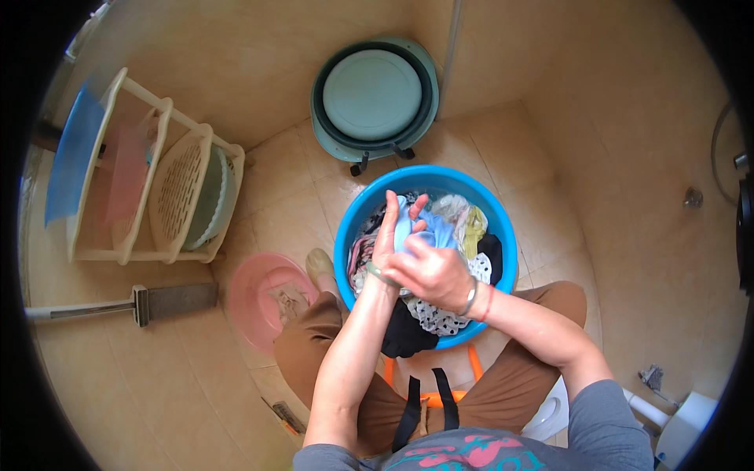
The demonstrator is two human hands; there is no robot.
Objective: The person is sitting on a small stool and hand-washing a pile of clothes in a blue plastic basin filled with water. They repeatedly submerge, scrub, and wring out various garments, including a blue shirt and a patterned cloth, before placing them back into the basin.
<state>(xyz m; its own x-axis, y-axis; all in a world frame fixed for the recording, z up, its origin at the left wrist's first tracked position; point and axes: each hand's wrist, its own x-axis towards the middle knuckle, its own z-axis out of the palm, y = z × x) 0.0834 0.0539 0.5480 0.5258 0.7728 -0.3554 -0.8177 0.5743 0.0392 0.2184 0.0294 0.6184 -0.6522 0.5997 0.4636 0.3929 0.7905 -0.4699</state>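
My left hand (388, 232) is over the tub with its fingers partly stretched out and light-blue cloth (403, 224) lying across its palm. A green bangle circles that wrist. Against the left palm, my right hand (434, 273) is closed with curled fingers, pressing on the same cloth; a silver bangle and a red string are on its wrist. Below both hands, a round blue tub (503, 216) holds a pile of clothes: yellow-green cloth (475, 226), white dotted cloth (437, 318) and black cloth (407, 333) among them. The right hand hides part of the light-blue cloth.
A pink basin (248, 302) with pale cloth inside sits left of the tub. Green basins (372, 94) lean at the far wall. A cream shelf rack (161, 184) and a grey-headed mop (177, 304) are at the left. Orange stool legs (477, 363) show between my knees.
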